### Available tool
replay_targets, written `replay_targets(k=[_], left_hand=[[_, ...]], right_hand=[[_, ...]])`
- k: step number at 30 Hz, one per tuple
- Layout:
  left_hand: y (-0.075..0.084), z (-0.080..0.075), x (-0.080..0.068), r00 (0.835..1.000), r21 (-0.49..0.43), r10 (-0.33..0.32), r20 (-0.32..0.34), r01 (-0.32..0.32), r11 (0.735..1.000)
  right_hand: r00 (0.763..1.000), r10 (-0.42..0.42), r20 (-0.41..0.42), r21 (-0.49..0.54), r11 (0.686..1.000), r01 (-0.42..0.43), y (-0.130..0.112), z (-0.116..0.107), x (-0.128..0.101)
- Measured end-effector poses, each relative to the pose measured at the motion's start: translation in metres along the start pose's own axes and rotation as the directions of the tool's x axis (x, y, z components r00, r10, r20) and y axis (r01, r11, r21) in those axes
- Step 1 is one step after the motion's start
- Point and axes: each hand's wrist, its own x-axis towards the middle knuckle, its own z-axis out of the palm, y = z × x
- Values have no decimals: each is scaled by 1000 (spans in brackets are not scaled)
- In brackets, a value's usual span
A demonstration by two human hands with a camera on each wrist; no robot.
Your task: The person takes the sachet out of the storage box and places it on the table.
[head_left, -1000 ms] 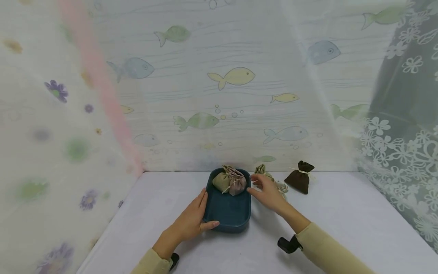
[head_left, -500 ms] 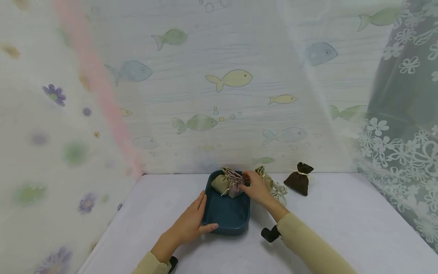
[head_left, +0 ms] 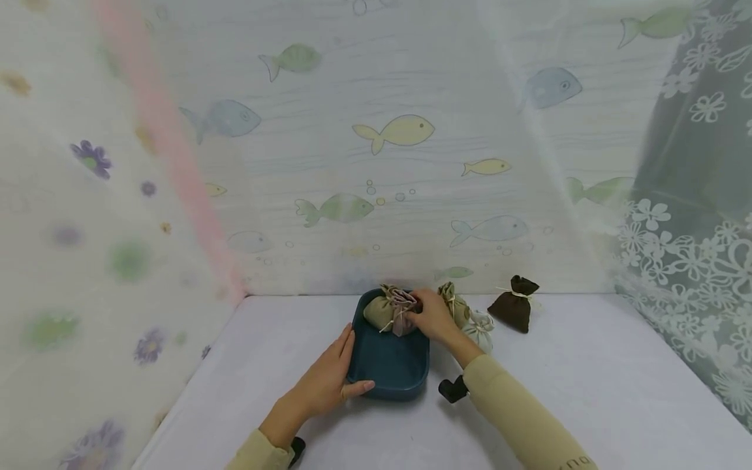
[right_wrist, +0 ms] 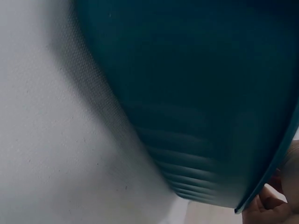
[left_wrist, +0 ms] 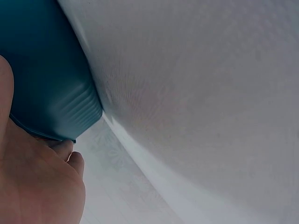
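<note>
In the head view a deep blue rectangular dish (head_left: 390, 362) stands on the white-covered table. My left hand (head_left: 323, 382) holds its near left corner, fingers along the side and thumb at the front rim. Inside at the far end sit a sage green drawstring pouch (head_left: 377, 314) and, beside it, a mauve drawstring pouch (head_left: 401, 321). My right hand (head_left: 437, 318) reaches over the right rim and pinches the mauve pouch by its side near the neck. In the right wrist view the dish wall (right_wrist: 187, 112) hides the pouches, and curled fingers (right_wrist: 264, 212) show past the rim.
Right of the dish are an olive pouch (head_left: 458, 308) and a pale patterned pouch (head_left: 480, 331), partly behind my right hand and wrist. Farther right stands a dark brown pouch (head_left: 514, 310). A fish-print curtain (head_left: 352, 248) hangs along the table's back edge.
My right hand has moved left from the dish's right rim onto the mauve pouch. The pale pouch shows more now. My left hand and the dish have stayed in place.
</note>
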Motion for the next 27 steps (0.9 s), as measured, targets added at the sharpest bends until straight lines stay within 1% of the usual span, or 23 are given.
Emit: replay_targets(k=[5,9,16,23,27], left_hand=[[2,-1,0,1000,-7,6,-1,-6,1000],[3,-2,0,1000,-16,8,-4,-8,1000],[3,-4,-2,1000,-19,-19,10,20,1000],[1,-3,-1,1000,-1,2,4,-2,1000],[3,-3,-2,1000,-2,-1,-2,1,1000]], right_hand=[[999,-33,-11,-24,999,32,3,2,1],[999,-36,-9,-19,999,35,4,3,0],[999,-42,8,3,999,42,4,2,-1],[997,-67,28,57,996,65,-1,-8,-6],[996,-84,37,69,994,81,-6,-14,-9]])
